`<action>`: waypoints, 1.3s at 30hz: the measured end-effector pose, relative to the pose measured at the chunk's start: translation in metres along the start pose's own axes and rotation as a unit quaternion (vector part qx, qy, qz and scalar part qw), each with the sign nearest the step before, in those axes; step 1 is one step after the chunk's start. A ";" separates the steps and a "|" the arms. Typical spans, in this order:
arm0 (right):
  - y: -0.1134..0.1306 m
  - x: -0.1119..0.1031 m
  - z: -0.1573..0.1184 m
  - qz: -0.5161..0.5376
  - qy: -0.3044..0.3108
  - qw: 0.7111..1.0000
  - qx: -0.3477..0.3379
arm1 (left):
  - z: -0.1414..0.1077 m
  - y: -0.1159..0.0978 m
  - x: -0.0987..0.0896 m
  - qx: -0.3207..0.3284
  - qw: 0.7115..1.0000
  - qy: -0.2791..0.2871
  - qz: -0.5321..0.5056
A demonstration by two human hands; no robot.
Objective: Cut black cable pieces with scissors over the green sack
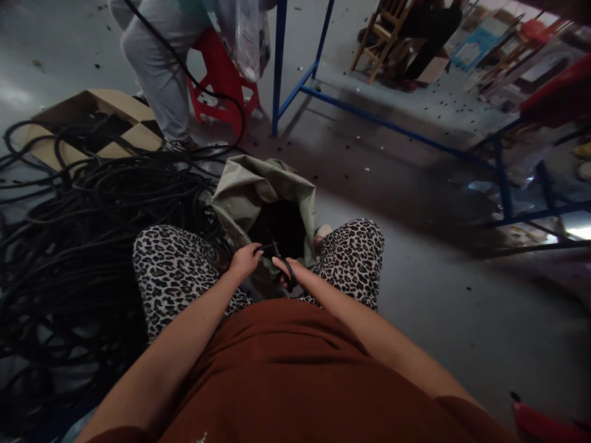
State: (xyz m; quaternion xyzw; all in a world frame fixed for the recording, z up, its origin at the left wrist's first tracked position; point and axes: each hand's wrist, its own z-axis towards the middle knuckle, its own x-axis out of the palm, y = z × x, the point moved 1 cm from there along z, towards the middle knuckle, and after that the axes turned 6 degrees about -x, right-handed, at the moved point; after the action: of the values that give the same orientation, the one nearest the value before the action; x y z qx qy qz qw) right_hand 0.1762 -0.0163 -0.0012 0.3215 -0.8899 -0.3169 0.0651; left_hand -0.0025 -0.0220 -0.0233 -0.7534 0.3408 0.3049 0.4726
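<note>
Rust-brown shirt [277, 375] foremost, left grip [245, 259] tight on black cord [266, 247], free end beside scissors [291, 274] in clenched right grip [298, 271].

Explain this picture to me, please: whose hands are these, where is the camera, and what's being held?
No machine here: a person works bare-handed, filmed by one camera worn on the head, looking forward and down. The right hand holds scissors; the left hand pinches a thin dark piece, both near an open bag. The bag stands on the floor between the legs. On the left lies a heap of black cord or tubing.
</note>
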 end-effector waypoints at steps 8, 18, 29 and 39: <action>0.013 -0.002 -0.011 0.007 -0.008 1.000 -0.005 | 0.000 -0.002 0.001 0.020 1.000 0.004 -0.004; 0.010 -0.005 -0.008 0.025 -0.049 0.996 -0.073 | 0.003 0.005 0.002 0.022 0.999 -0.006 -0.033; -0.002 -0.006 0.011 -0.047 -0.085 0.994 -0.055 | 0.005 0.006 0.002 0.001 1.000 0.021 0.022; -0.001 -0.011 0.005 0.009 -0.074 0.997 -0.031 | 0.008 0.007 0.000 -0.013 1.000 -0.017 -0.022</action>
State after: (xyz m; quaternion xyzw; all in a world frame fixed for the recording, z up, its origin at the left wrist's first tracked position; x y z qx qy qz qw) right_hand 0.1836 -0.0075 -0.0052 0.2867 -0.8851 -0.3665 0.0120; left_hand -0.0099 -0.0167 -0.0298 -0.7612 0.3123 0.3116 0.4754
